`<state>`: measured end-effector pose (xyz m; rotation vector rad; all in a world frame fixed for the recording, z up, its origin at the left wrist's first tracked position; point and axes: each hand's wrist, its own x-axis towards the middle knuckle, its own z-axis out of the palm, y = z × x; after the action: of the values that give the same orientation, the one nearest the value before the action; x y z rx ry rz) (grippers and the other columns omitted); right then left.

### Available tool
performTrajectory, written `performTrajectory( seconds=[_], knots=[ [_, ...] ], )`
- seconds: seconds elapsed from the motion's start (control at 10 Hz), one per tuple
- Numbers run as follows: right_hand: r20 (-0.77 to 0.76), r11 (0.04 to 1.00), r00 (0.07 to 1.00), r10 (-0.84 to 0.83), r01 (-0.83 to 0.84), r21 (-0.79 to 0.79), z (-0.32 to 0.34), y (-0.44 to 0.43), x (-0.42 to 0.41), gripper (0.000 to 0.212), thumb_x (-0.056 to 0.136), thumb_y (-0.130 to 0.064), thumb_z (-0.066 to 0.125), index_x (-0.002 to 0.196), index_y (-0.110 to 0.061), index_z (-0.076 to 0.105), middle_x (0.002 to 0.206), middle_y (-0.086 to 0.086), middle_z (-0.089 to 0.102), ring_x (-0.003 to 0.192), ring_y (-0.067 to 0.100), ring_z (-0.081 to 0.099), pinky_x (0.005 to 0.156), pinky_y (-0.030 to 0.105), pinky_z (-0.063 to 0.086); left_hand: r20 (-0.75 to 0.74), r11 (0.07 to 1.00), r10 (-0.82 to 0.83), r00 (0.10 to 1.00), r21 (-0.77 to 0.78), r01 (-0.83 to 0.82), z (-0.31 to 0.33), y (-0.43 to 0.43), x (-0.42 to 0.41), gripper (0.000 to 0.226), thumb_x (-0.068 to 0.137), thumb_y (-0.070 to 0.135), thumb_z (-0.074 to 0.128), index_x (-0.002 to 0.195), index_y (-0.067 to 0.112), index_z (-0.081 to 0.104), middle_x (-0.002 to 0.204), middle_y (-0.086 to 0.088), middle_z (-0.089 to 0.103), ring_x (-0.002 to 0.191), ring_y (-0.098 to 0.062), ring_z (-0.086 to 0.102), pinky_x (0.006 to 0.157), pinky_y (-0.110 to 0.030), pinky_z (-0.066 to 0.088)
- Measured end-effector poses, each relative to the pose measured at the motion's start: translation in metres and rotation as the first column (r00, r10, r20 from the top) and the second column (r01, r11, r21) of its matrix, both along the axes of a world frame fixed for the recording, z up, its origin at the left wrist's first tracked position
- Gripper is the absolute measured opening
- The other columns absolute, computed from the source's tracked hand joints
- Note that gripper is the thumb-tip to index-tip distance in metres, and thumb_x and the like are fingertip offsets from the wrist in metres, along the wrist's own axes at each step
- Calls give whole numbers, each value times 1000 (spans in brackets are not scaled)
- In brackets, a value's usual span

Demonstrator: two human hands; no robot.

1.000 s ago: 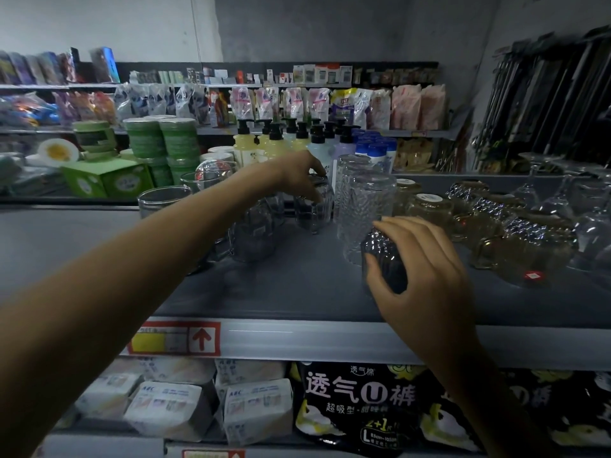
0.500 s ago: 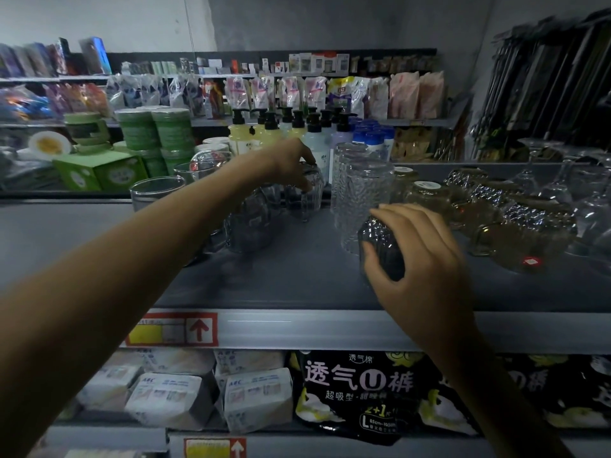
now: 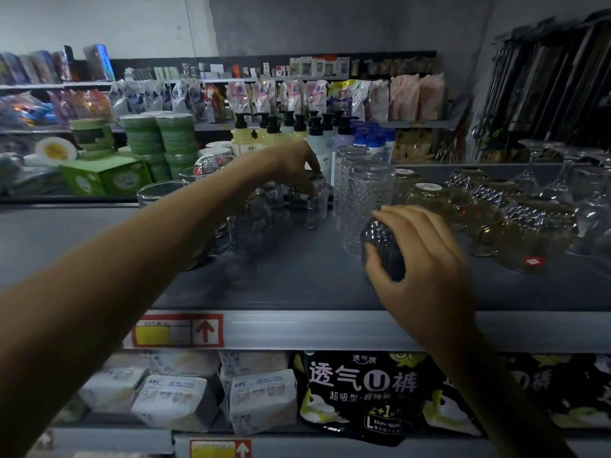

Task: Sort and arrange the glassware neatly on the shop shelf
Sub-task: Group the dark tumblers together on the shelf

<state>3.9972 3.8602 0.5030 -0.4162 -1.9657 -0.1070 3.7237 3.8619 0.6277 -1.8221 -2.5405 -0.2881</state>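
Toward the left end of the grey shelf (image 3: 297, 285), plain tumblers (image 3: 162, 193) stand upright in a loose file running to the back edge. Beside them, partly hidden under the reaching forearm, is a cluster of rounded clear glasses (image 3: 254, 226). A price tag (image 3: 178, 330) with a red arrow sits on the front edge below.

The left hand (image 3: 291, 166) reaches deep toward the back edge. Its fingers curl down over the top of a small ribbed glass (image 3: 309, 206) and grasp it from above. That is probably the easiest hold on a glass hemmed in by neighbours. This glass stands just beside a tall stack of textured tumblers (image 3: 363, 193), which are nested to save room.

Nearer the front edge, the right hand (image 3: 426, 259) grasps a small dimpled glass (image 3: 383, 256), thumb on one side and fingers wrapped over the top and far side. The glass sits in front of the stack's base. I cannot tell whether it rests on the shelf or is just lifted. Each hand has one small glass, so the step looks like gathering matching pieces into one group.

Toward the right end, amber mugs (image 3: 489, 223) are crowded together, some seemingly upside down and one with a red sticker. Stemmed glasses (image 3: 558, 180) stand at the far right by the back edge. The kinds are already roughly grouped, but the rows are uneven, so the sorting seems partway done. With the glass packed this closely, an elbow or sleeve could knock something over.
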Motion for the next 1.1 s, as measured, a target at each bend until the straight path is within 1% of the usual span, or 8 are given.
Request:
performTrajectory(
  seconds=[0.3, 0.4, 0.5, 0.6, 0.7, 0.8, 0.9, 1.1],
  knots=[
    [2, 1000, 1000, 0, 0, 9, 0, 0, 0, 37, 91, -17, 69, 126, -4, 68, 126, 10, 67, 124, 30, 58, 107, 44, 46, 11, 1000, 26, 1000, 6, -26, -7, 8, -4, 66, 87, 28, 81, 147, 17, 55, 143, -11, 59, 127, -32, 58, 106, -42, 45],
    [2, 1000, 1000, 2, -2, 8, 0, 0, 0, 38, 91, -17, 69, 126, -4, 68, 126, 10, 67, 124, 30, 58, 107, 44, 46, 9, 999, 22, 1000, 23, -22, -6, 8, -2, 71, 87, 25, 81, 151, 16, 49, 150, -12, 53, 134, -33, 53, 109, -41, 42],
    [-2, 1000, 1000, -2, 2, 11, 0, 0, 0, 38, 91, -17, 70, 126, -4, 68, 126, 10, 68, 124, 30, 58, 107, 44, 46, 3, 998, 7, 1000, 63, -7, -6, 10, 0, 72, 84, 18, 84, 149, 15, 52, 149, -12, 54, 134, -31, 54, 106, -36, 44],
    [7, 1000, 1000, -2, 2, 3, 0, 1, 0, 39, 91, -18, 70, 127, -4, 67, 127, 10, 67, 125, 30, 58, 107, 43, 46, -25, 999, 2, 1000, 55, -1, -6, 12, 1, 66, 82, 18, 85, 143, 15, 59, 141, -11, 62, 125, -30, 61, 101, -36, 48],
    [7, 1000, 1000, 0, 0, 3, 0, 1, 0, 39, 91, -18, 70, 127, -4, 67, 127, 10, 67, 125, 30, 58, 107, 43, 46, -30, 999, 5, 1000, 43, -4, -5, 14, 1, 65, 83, 19, 84, 143, 15, 59, 141, -11, 62, 124, -29, 61, 101, -36, 48],
    [1, 1000, 1000, 8, -8, 0, 0, 1, 0, 39, 90, -18, 71, 127, -4, 68, 127, 10, 67, 125, 30, 57, 108, 43, 46, -6, 999, 7, 1000, 49, -7, -4, 14, 3, 62, 85, 17, 82, 143, 14, 59, 139, -11, 63, 118, -28, 63, 91, -32, 48],
    [-12, 1000, 1000, 28, -28, -14, -1, 2, 0, 39, 90, -18, 71, 126, -4, 68, 127, 9, 67, 126, 29, 57, 109, 44, 45, 6, 998, 9, 1000, 69, -10, -4, 15, 3, 59, 86, 13, 81, 141, 12, 60, 134, -12, 66, 98, -20, 62, 81, -26, 45],
    [-28, 999, 999, 42, -42, -15, -1, 2, 0, 37, 90, -17, 71, 125, -5, 69, 127, 8, 68, 125, 28, 57, 109, 42, 45, -4, 996, 4, 1000, 85, -4, -6, 15, 3, 55, 86, 7, 79, 139, 8, 62, 135, -14, 66, 98, -19, 64, 83, -24, 45]
  ],
)
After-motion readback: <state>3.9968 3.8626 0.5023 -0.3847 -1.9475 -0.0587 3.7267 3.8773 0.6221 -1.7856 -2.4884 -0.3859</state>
